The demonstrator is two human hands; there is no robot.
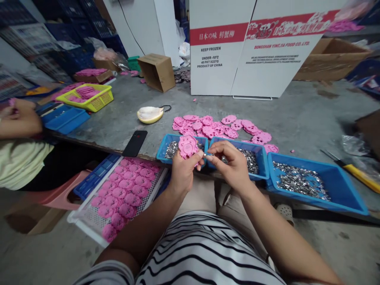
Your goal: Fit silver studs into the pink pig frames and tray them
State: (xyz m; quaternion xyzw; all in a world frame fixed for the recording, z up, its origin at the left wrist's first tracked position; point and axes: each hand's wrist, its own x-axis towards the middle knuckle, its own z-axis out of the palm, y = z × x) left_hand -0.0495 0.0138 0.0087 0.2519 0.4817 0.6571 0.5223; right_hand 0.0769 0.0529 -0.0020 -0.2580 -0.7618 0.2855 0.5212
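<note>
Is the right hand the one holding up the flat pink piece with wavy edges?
No, the left hand grips the flat pink piece, and the right hand is close beside it.

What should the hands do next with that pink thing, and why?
I'd guess the right hand should gently bring its small shiny bit against the pink piece's edge. The left hand holds that piece up, and the right thumb and finger pinch the bit close beside it.
</note>
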